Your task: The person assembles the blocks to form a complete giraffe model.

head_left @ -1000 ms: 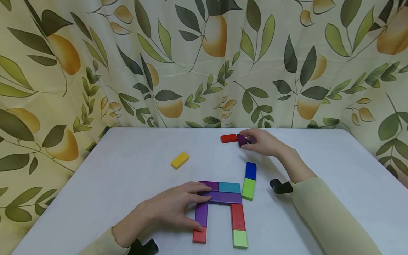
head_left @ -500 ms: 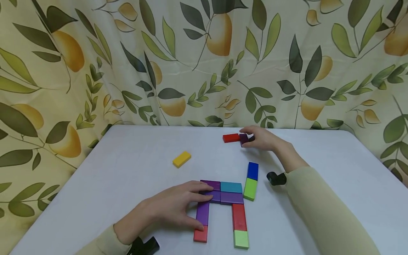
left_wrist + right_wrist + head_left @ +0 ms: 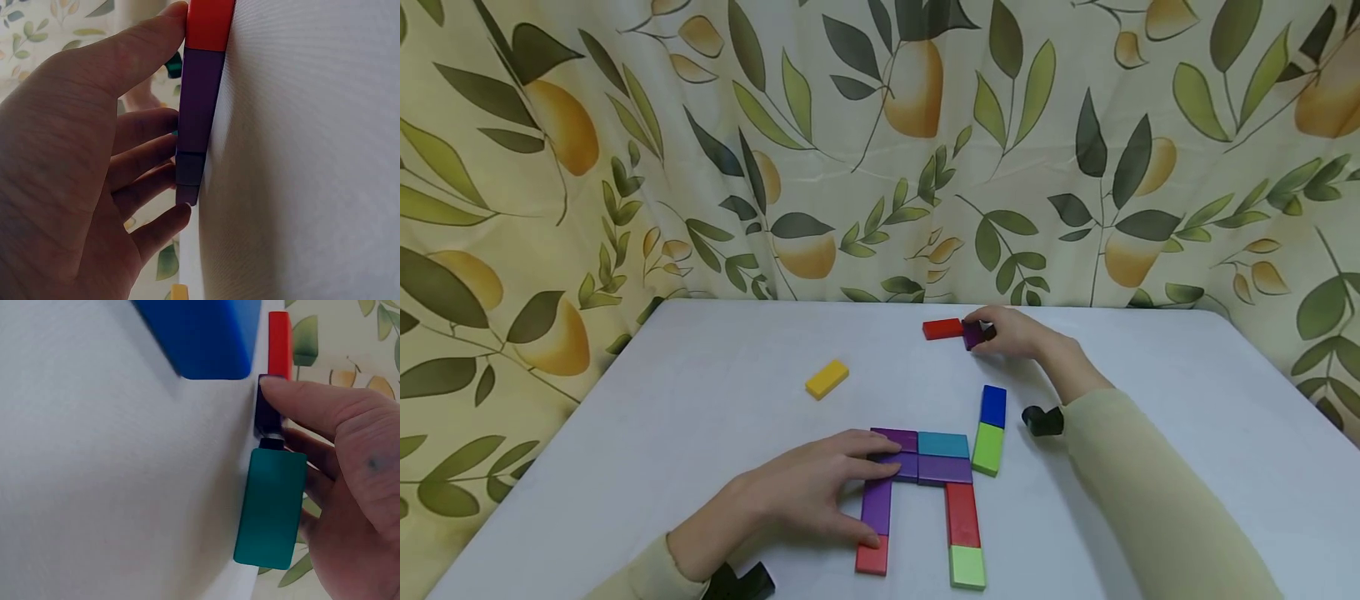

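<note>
My left hand [image 3: 805, 479] lies spread over the left side of a block arrangement. Its fingertips rest on a plum block [image 3: 898, 439] and a violet block [image 3: 905, 467], the thumb on a red end block [image 3: 872, 557]. A long purple block [image 3: 200, 94] shows beside the thumb in the left wrist view. At the far side, my right hand [image 3: 1015, 331] pinches a dark purple block [image 3: 268, 406] between thumb and fingers, end to end with a red block [image 3: 942, 329]. In the right wrist view, a teal block [image 3: 270, 509] stands beside the fingers; the hand hides it from the head view.
A yellow block [image 3: 827, 379] lies alone at centre left. A blue block [image 3: 993, 407] and lime block [image 3: 988, 449] form a row right of the arrangement. Its other parts include a turquoise block [image 3: 943, 444] and a pale green block [image 3: 967, 567]. A patterned curtain [image 3: 880, 167] hangs behind the table.
My right forearm has shifted slightly left, while the fingers stay at the purple block, which has turned a little beside the red one. The left hand stays in place.
</note>
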The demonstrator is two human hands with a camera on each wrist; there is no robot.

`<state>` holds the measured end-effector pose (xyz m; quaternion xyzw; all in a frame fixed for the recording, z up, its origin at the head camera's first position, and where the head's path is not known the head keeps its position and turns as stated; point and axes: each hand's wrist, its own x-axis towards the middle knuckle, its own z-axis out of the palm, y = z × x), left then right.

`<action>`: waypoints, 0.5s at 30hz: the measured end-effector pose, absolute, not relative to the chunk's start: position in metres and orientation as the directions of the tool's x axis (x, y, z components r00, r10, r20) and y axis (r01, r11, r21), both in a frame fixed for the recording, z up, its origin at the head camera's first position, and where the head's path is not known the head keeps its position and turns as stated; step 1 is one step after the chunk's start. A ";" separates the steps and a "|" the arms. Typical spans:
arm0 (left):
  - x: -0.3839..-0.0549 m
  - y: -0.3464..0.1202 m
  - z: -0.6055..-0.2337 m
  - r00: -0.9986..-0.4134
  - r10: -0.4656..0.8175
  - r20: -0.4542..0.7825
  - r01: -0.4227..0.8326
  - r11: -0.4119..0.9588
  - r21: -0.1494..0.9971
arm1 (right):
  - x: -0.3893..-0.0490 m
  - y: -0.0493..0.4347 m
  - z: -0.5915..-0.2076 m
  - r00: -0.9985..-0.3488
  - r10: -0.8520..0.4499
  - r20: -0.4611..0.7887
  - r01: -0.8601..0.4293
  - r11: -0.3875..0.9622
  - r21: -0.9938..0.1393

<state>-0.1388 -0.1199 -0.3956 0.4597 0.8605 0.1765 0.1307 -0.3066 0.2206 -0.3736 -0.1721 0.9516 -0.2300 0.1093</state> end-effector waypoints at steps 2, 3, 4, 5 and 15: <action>-0.140 -0.120 -0.396 -0.542 0.839 -0.060 0.746 0.512 0.425 | -0.307 0.220 -0.375 -0.921 -0.367 -0.131 -0.266 0.837 -0.478; -0.140 -0.120 -0.396 -0.541 0.839 -0.059 0.747 0.512 0.423 | -0.306 0.220 -0.375 -0.922 -0.365 -0.130 -0.264 0.837 -0.480; -0.140 -0.119 -0.396 -0.541 0.839 -0.057 0.749 0.511 0.422 | -0.306 0.220 -0.375 -0.923 -0.364 -0.125 -0.265 0.836 -0.480; -0.140 -0.119 -0.397 -0.541 0.839 -0.057 0.749 0.512 0.421 | -0.306 0.221 -0.375 -0.924 -0.364 -0.119 -0.268 0.836 -0.478; -0.140 -0.120 -0.397 -0.543 0.838 -0.047 0.757 0.513 0.406 | -0.303 0.226 -0.364 -0.917 -0.398 -0.009 -0.343 0.800 -0.492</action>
